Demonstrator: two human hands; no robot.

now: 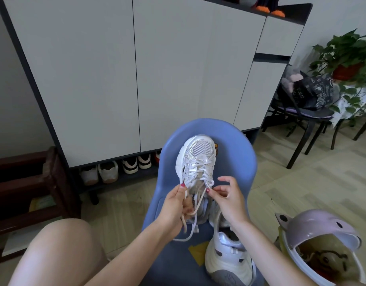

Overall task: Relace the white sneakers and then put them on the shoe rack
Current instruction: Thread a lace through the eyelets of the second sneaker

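Nearest, a second white sneaker (229, 259) lies on the blue chair (240, 162), its toe toward the camera, just beside a lilac helmet (322, 240) on the right. Past it, the left hand (174, 205) has its grip closed round the loose ends of the white lace (190, 226), which trail down onto the seat. The right hand (227, 195) pinches a lace strand at the upper eyelets. Between both hands, the laced white sneaker (196, 162) rests toe-up against the chair back. Beyond stands the shoe rack (120, 172), with shoes in its open bottom row.
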